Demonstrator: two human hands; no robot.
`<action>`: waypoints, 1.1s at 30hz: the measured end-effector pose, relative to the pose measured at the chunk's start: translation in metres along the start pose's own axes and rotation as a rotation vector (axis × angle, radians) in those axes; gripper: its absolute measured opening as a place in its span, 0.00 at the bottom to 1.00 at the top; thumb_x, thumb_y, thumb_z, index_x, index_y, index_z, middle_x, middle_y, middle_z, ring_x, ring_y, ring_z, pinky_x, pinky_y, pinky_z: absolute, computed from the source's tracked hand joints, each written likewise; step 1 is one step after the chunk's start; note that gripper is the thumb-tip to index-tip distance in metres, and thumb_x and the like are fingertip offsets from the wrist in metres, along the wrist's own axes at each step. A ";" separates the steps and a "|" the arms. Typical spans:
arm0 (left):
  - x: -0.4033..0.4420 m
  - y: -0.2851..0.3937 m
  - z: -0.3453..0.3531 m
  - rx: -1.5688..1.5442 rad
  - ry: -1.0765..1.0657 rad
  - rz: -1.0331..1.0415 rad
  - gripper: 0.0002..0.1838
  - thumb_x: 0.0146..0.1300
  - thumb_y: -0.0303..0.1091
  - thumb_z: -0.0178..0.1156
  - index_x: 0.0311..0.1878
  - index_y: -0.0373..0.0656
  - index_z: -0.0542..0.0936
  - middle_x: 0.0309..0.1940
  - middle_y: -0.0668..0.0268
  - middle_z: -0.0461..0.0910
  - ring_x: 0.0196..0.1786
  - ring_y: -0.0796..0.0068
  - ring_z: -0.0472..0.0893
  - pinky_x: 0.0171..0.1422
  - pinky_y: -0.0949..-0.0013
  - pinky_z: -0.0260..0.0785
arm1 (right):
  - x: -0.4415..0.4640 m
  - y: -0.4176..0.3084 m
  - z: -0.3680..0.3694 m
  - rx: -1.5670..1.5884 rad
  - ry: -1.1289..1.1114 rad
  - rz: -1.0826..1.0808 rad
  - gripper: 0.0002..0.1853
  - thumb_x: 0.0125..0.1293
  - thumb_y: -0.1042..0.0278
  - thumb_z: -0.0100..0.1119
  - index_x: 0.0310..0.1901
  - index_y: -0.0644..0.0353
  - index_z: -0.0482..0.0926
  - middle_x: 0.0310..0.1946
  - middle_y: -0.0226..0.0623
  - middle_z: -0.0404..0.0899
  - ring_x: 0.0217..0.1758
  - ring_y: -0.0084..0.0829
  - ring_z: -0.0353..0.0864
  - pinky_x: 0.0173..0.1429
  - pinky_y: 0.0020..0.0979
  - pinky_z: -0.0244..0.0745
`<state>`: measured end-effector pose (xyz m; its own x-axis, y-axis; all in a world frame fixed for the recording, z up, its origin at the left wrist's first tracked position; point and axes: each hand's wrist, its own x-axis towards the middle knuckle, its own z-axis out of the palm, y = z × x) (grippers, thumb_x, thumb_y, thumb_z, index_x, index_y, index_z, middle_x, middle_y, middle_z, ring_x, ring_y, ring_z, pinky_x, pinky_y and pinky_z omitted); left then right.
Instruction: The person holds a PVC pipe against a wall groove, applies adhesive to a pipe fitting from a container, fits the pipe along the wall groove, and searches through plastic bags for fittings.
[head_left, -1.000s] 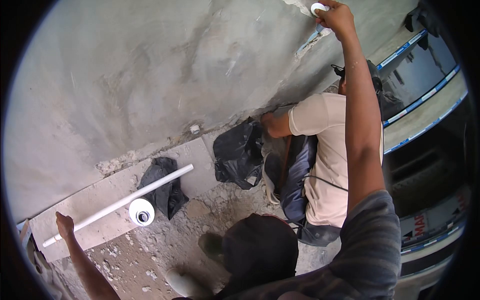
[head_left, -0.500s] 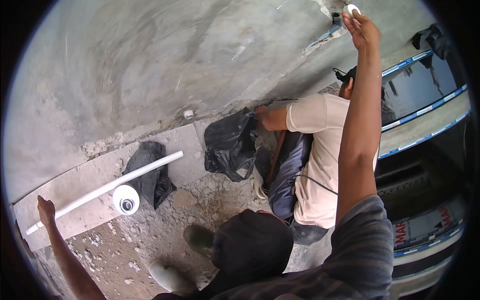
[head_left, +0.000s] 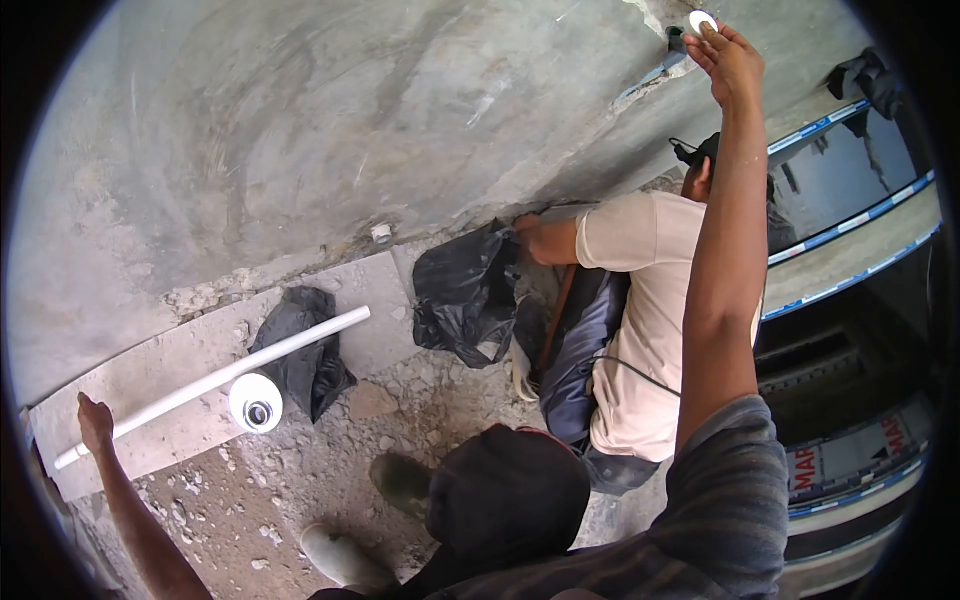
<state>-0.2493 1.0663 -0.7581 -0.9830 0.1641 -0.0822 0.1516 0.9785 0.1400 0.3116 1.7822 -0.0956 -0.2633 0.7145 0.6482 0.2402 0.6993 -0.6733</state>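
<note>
My right hand (head_left: 735,65) is raised at the wall, its fingertips closed on a small white round disc (head_left: 704,22). Just left of it, a dark pipe end (head_left: 676,40) sits in a broken groove in the wall. At the lower left, my left hand (head_left: 95,418) has its fingers curled. It overlaps the lower end of a long white pipe (head_left: 240,366) in view, but whether it touches the pipe is unclear. Anything inside those fingers is hidden. A white roll (head_left: 257,403) with a dark centre lies beside the pipe, near a black plastic bag (head_left: 300,350).
A co-worker in a beige shirt (head_left: 645,300) crouches beside the wall, one arm behind another black bag (head_left: 465,290). A grey board (head_left: 200,370) and rubble (head_left: 215,500) cover the floor. A small white pipe stub (head_left: 381,233) protrudes low on the wall. Blue-and-white edged racks (head_left: 850,215) stand right.
The white disc has turned slightly in my right fingers. Both arms hold nearly the same position, and the whole view has shifted a little.
</note>
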 end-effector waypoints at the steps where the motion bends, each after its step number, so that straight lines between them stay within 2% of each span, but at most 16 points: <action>1: 0.001 -0.002 0.001 0.002 -0.001 -0.003 0.27 0.64 0.32 0.46 0.67 0.37 0.68 0.59 0.39 0.76 0.60 0.37 0.77 0.62 0.43 0.70 | 0.001 0.000 0.002 -0.014 -0.013 -0.039 0.21 0.67 0.76 0.65 0.58 0.75 0.72 0.41 0.47 0.84 0.38 0.37 0.89 0.42 0.29 0.87; 2: 0.001 -0.005 0.004 -0.013 0.024 0.017 0.26 0.63 0.31 0.46 0.65 0.37 0.68 0.57 0.38 0.77 0.59 0.36 0.77 0.61 0.42 0.70 | 0.001 -0.003 0.003 -0.030 -0.027 -0.079 0.21 0.66 0.75 0.66 0.58 0.74 0.73 0.40 0.45 0.85 0.37 0.35 0.89 0.41 0.28 0.86; 5: 0.000 -0.001 0.003 -0.037 0.045 0.055 0.22 0.63 0.30 0.46 0.61 0.35 0.70 0.54 0.36 0.78 0.57 0.34 0.77 0.59 0.40 0.70 | -0.023 -0.030 0.028 -0.102 -0.021 -0.102 0.13 0.65 0.77 0.62 0.49 0.74 0.76 0.32 0.44 0.84 0.24 0.31 0.84 0.25 0.28 0.81; 9: -0.005 0.008 -0.007 -0.042 0.011 0.032 0.21 0.63 0.31 0.46 0.60 0.36 0.70 0.55 0.39 0.78 0.57 0.35 0.77 0.59 0.40 0.70 | -0.019 -0.040 0.025 -0.301 -0.098 -0.034 0.17 0.65 0.76 0.62 0.53 0.74 0.75 0.35 0.45 0.84 0.26 0.30 0.85 0.30 0.28 0.84; 13: 0.002 0.003 0.004 -0.059 -0.001 0.045 0.23 0.63 0.32 0.47 0.61 0.37 0.70 0.55 0.41 0.79 0.57 0.36 0.78 0.59 0.41 0.71 | -0.032 -0.014 0.021 -0.802 -0.117 -0.323 0.16 0.62 0.68 0.70 0.52 0.59 0.83 0.32 0.30 0.85 0.31 0.22 0.86 0.35 0.23 0.77; 14: -0.006 0.010 -0.005 -0.044 0.017 0.044 0.22 0.63 0.31 0.48 0.61 0.37 0.70 0.55 0.41 0.79 0.56 0.37 0.79 0.58 0.42 0.72 | -0.034 -0.009 0.020 -0.849 -0.087 -0.384 0.16 0.62 0.68 0.69 0.52 0.56 0.84 0.32 0.31 0.84 0.32 0.22 0.86 0.35 0.24 0.77; 17: -0.013 0.023 -0.019 -0.001 -0.048 -0.003 0.24 0.62 0.31 0.48 0.63 0.39 0.70 0.56 0.42 0.79 0.57 0.40 0.79 0.59 0.43 0.73 | -0.060 -0.008 0.021 -0.649 -0.044 -0.341 0.17 0.63 0.69 0.69 0.53 0.59 0.83 0.33 0.33 0.84 0.33 0.24 0.87 0.38 0.24 0.80; 18: -0.010 0.017 -0.011 -0.010 0.008 0.029 0.25 0.62 0.33 0.49 0.64 0.39 0.70 0.57 0.44 0.79 0.59 0.41 0.79 0.60 0.43 0.72 | -0.046 0.011 0.011 -0.396 -0.036 -0.292 0.18 0.63 0.69 0.70 0.54 0.62 0.82 0.35 0.36 0.84 0.35 0.27 0.88 0.42 0.25 0.83; 19: 0.006 -0.005 0.018 -0.082 0.187 0.098 0.23 0.60 0.33 0.51 0.60 0.39 0.73 0.56 0.44 0.80 0.58 0.40 0.79 0.60 0.43 0.72 | -0.065 0.006 0.016 -0.292 -0.019 -0.289 0.20 0.64 0.69 0.70 0.56 0.66 0.79 0.39 0.40 0.84 0.39 0.30 0.88 0.46 0.28 0.84; 21: -0.002 0.008 0.001 -0.047 0.154 0.128 0.20 0.60 0.34 0.52 0.55 0.40 0.76 0.53 0.44 0.81 0.57 0.40 0.79 0.59 0.44 0.72 | -0.077 -0.003 0.012 0.004 -0.001 -0.187 0.21 0.65 0.70 0.67 0.56 0.71 0.76 0.48 0.50 0.82 0.50 0.42 0.84 0.57 0.39 0.82; 24: -0.026 0.046 -0.040 -0.035 0.072 0.260 0.18 0.63 0.36 0.54 0.54 0.43 0.77 0.52 0.45 0.81 0.58 0.42 0.79 0.58 0.47 0.73 | -0.073 0.024 -0.022 0.357 -0.047 0.001 0.16 0.72 0.78 0.54 0.57 0.80 0.70 0.54 0.62 0.74 0.60 0.52 0.78 0.70 0.47 0.75; 28: -0.053 0.098 -0.056 -0.178 -0.096 0.509 0.19 0.62 0.32 0.60 0.57 0.42 0.77 0.50 0.48 0.83 0.55 0.50 0.82 0.57 0.54 0.74 | -0.182 0.034 -0.012 0.913 -0.667 0.253 0.21 0.70 0.78 0.56 0.62 0.74 0.66 0.58 0.56 0.72 0.60 0.48 0.74 0.67 0.42 0.71; 30: -0.064 0.108 -0.048 -0.284 -0.198 0.666 0.21 0.59 0.30 0.60 0.58 0.43 0.77 0.50 0.51 0.83 0.56 0.52 0.82 0.59 0.56 0.75 | -0.274 0.024 0.066 1.080 -0.769 0.299 0.24 0.68 0.75 0.62 0.62 0.69 0.67 0.56 0.51 0.74 0.56 0.41 0.75 0.60 0.38 0.73; 31: -0.074 0.116 -0.053 -0.252 -0.259 0.742 0.22 0.58 0.29 0.60 0.58 0.44 0.77 0.54 0.52 0.82 0.58 0.52 0.81 0.62 0.57 0.74 | -0.310 0.028 0.097 1.037 -0.684 0.263 0.25 0.66 0.74 0.65 0.62 0.66 0.67 0.54 0.49 0.76 0.52 0.37 0.78 0.56 0.35 0.75; 32: -0.104 0.140 -0.079 -0.070 -0.285 0.751 0.25 0.58 0.24 0.60 0.61 0.43 0.77 0.59 0.55 0.78 0.61 0.54 0.79 0.66 0.58 0.72 | -0.338 0.031 0.133 0.955 -0.732 0.259 0.23 0.66 0.75 0.65 0.60 0.65 0.68 0.52 0.46 0.77 0.47 0.34 0.79 0.51 0.33 0.77; 33: -0.108 0.147 -0.077 0.039 -0.338 0.815 0.29 0.58 0.26 0.64 0.65 0.47 0.73 0.66 0.58 0.74 0.66 0.57 0.76 0.70 0.54 0.68 | -0.368 0.029 0.165 0.883 -0.808 0.263 0.22 0.65 0.76 0.64 0.58 0.63 0.69 0.50 0.43 0.78 0.44 0.31 0.80 0.47 0.31 0.78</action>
<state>-0.1286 1.1824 -0.6532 -0.4855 0.8346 -0.2603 0.8014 0.5439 0.2490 0.2612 1.5358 -0.4130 -0.8820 0.3928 0.2603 -0.2597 0.0558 -0.9641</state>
